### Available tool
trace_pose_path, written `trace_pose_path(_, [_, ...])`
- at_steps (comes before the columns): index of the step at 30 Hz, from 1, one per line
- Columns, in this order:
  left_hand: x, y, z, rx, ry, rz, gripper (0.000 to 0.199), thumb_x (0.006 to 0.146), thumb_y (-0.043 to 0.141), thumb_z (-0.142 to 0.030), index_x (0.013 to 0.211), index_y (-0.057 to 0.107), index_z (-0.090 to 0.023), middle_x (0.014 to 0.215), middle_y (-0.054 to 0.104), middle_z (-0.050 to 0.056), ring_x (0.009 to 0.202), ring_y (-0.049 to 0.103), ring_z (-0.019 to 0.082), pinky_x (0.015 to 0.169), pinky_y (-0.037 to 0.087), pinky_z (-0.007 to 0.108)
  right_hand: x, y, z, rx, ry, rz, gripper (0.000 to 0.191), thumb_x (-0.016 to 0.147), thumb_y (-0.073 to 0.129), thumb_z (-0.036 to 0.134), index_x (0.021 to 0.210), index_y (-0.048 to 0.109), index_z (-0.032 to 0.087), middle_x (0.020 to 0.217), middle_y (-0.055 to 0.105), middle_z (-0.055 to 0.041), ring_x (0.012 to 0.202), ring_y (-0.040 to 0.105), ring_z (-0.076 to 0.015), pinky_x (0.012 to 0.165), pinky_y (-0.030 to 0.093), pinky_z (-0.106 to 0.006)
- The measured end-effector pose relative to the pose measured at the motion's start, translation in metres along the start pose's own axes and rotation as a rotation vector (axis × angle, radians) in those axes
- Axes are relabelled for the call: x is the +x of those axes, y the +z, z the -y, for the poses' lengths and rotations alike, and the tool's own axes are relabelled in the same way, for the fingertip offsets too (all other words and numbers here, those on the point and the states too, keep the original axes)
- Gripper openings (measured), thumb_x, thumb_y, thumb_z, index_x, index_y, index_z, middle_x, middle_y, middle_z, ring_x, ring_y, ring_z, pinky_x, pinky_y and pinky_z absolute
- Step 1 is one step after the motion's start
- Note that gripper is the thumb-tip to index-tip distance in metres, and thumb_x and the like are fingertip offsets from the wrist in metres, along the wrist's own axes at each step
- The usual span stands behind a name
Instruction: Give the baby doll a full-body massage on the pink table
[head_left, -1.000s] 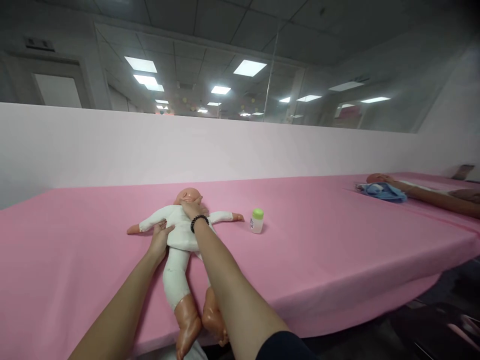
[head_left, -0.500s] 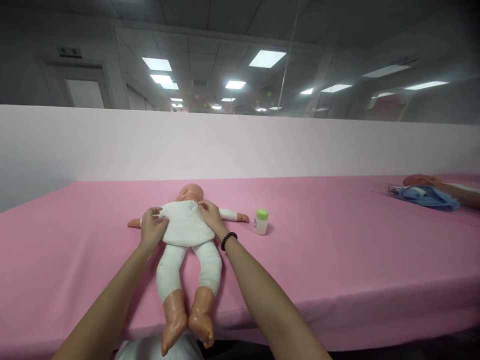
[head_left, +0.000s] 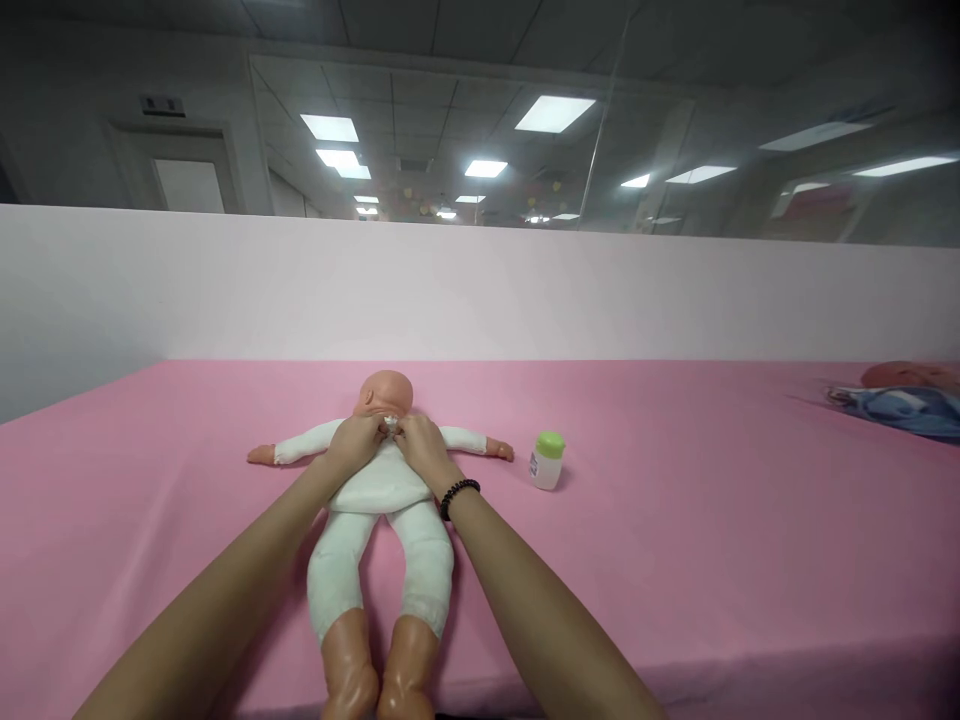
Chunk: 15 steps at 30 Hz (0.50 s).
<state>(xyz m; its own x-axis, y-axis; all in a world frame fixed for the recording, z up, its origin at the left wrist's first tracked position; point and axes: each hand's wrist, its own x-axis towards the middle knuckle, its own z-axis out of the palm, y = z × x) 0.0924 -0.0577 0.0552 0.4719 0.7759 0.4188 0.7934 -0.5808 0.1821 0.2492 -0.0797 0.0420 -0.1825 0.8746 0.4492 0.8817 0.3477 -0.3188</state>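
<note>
1. Reaching up and inward, the left hand (head_left: 358, 444) has left the side of the torso for the neckline. Its fingers are curled nearly closed and appear to pinch the near edge of the gathered white cloth (head_left: 391, 425); the tips are too small to tell how firmly.

2. The baby doll (head_left: 381, 480) lies on its back between the forearms, arms spread and legs towards the wearer, on the pink table cover (head_left: 675, 520). Its head is turned aside, just above both hands, and the gather sits below its chin.

3. The right hand (head_left: 425, 447), with a black coiled band (head_left: 459, 494) at the wrist, has come in to meet the other. Its fingers are bent, with almost no gap, seemingly on the opposite edge of that gather. My reading is that both hands now share one small spot, where fine finger work counts more than steadying the body.

4. The green-lidded bottle (head_left: 547, 462) stands upright just beyond the doll's outstretched hand, touched by neither of the wearer's hands.

5. At the far right, a second doll (head_left: 905, 375) lies partly in view, with blue fabric (head_left: 900, 408) beside it.
</note>
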Motion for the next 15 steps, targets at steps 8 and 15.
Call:
trace_pose_path(8, [-0.019,-0.006,0.002,0.038,0.040,-0.160,0.023,0.091,0.043,-0.010,0.090,0.065,-0.016,0.097,0.069,0.011,0.094,0.062,0.025,0.081,0.047,0.036,-0.007,-0.002,0.004,0.192,-0.061,-0.122,0.010,0.088,0.062,0.011,0.088,0.072,0.015,0.096,0.073,-0.0069,0.093,0.064,-0.0190,0.087,0.045,-0.029])
trace_pose_path(15, [-0.031,-0.025,-0.007,-0.136,-0.012,0.037,0.014,0.085,0.056,-0.023,0.072,0.059,-0.019,0.076,0.067,0.005,0.073,0.061,0.020,0.065,0.041,0.031,-0.010,0.003,0.009,0.283,-0.040,0.005,0.013,0.083,0.064,0.009,0.077,0.072,0.016,0.085,0.074,-0.0047,0.081,0.066,-0.0169,0.077,0.046,-0.027])
